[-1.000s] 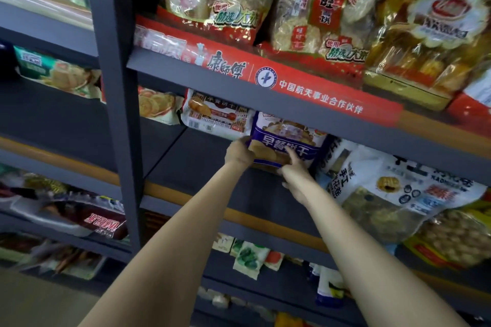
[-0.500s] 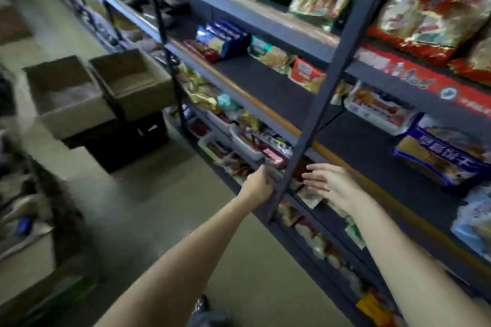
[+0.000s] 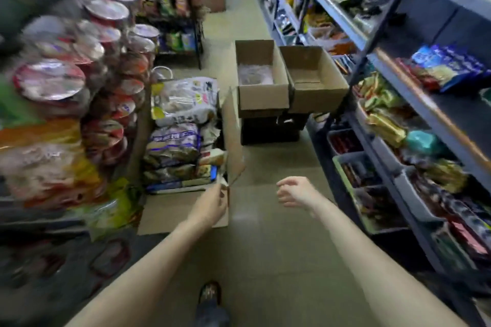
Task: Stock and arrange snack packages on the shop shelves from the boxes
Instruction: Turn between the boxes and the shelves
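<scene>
Cardboard box point(image 3: 183, 214) rim beside left hand point(image 3: 210, 206)

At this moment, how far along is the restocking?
Done: the two boxes up the aisle look nearly emptied, and snacks already sit on the shelves. In hand: nothing; the left hand reaches toward the full box and the right hand hangs open. Left: that box's stacked snack packages.

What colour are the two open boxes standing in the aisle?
Plain brown cardboard boxes, seen best in the head view.
</scene>
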Demonstrator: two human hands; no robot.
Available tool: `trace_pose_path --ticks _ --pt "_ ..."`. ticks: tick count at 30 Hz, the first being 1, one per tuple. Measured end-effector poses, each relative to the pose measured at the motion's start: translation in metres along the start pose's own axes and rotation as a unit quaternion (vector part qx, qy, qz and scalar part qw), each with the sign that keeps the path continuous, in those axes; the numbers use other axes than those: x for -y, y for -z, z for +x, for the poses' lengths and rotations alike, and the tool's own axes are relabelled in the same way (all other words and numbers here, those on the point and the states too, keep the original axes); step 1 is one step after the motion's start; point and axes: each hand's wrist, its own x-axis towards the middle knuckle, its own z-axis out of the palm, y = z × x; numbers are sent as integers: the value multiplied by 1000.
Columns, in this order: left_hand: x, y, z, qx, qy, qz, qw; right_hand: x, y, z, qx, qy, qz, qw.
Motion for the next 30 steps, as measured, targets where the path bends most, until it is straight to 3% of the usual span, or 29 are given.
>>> trace_pose_path --ticks 3,6,9,14,18,22,26,28,30 --pt "66 52 28 -54 38 4 998 44 -80 55 70 2 -51 996" --pt "108 91 55 -109 68 8 992 81 -142 110 82 37 -89 992" --pt "131 115 83 -146 80 26 986 116 -188 151 96 37 -32 994" --pt "162 119 124 -130 84 15 988 147 -236 217 67 -40 32 996" --pt "170 114 133 -123 98 -4 988 149 -264 237 42 -72 6 997" --pt "164 120 135 -178 81 -29 980 164 -264 242 33 -67 17 997" --pt "142 134 132 -247 64 -98 962 180 -220 224 28 -26 4 999" --pt "122 137 132 -235 90 -164 954 180 -180 201 18 -4 -14 1000" --pt "91 135 131 -166 138 -244 945 177 -133 173 -6 20 -13 1000"
